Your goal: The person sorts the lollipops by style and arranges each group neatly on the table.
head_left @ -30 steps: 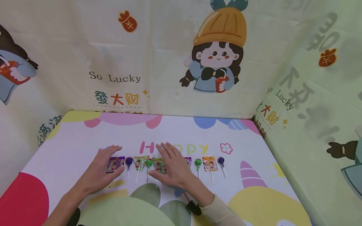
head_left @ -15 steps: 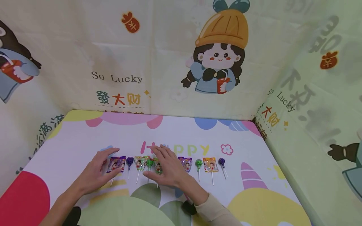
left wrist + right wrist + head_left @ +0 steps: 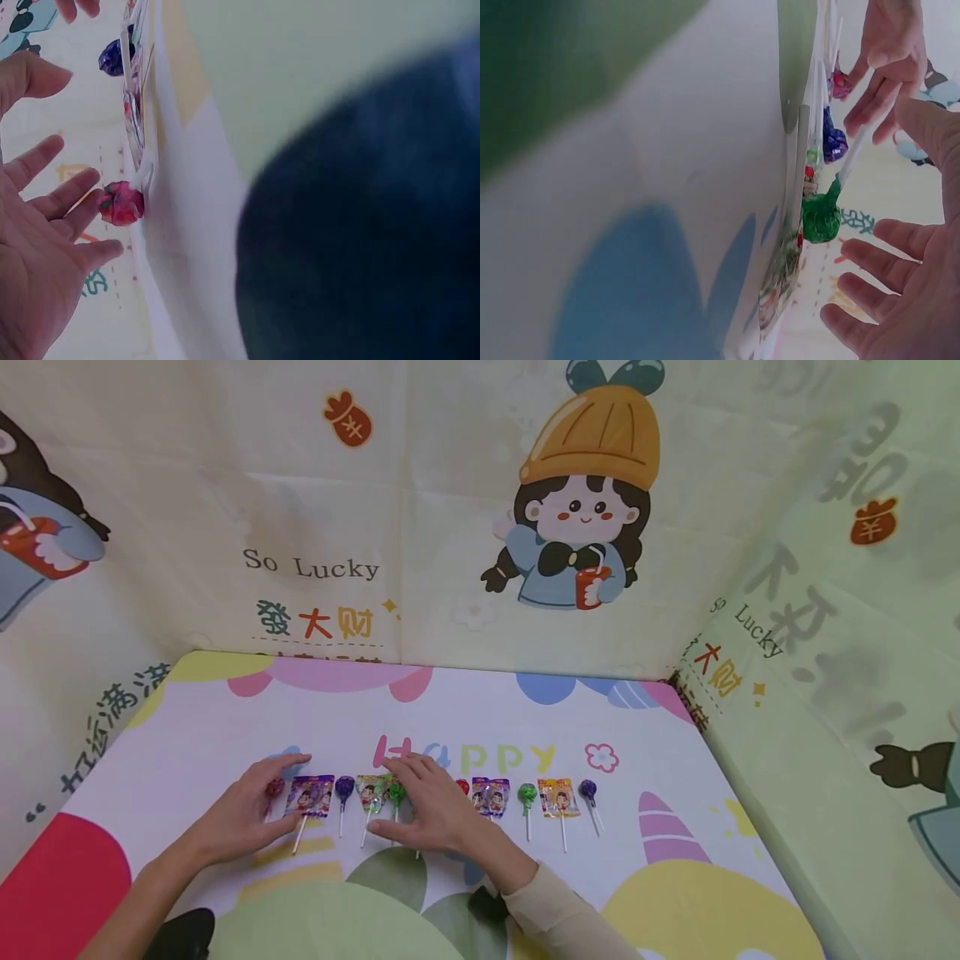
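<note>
A row of lollipops lies across the table in the head view, sticks toward me. My left hand (image 3: 238, 817), fingers spread, is over the left end, around a red lollipop (image 3: 274, 788) and beside one in a flat purple wrapper (image 3: 311, 795). A dark purple ball lollipop (image 3: 344, 788) and a green-wrapped flat one (image 3: 371, 793) lie between the hands. My right hand (image 3: 431, 810), also spread and holding nothing, is beside a green ball lollipop (image 3: 396, 792) and hides part of the row. In the left wrist view, fingertips come right up to the red lollipop (image 3: 121, 204).
Rightward, the row continues with a purple flat wrapper (image 3: 491, 796), a green ball lollipop (image 3: 527, 793), an orange flat wrapper (image 3: 557, 796) and a dark purple ball lollipop (image 3: 588, 788). A patterned cloth (image 3: 600, 718) covers the table. Printed curtains (image 3: 435, 527) stand behind and beside it.
Both hands have shifted left along the row, still spread. Red lollipops near each hand and the right-hand purple wrapper show more fully now. The lollipops keep their places.
</note>
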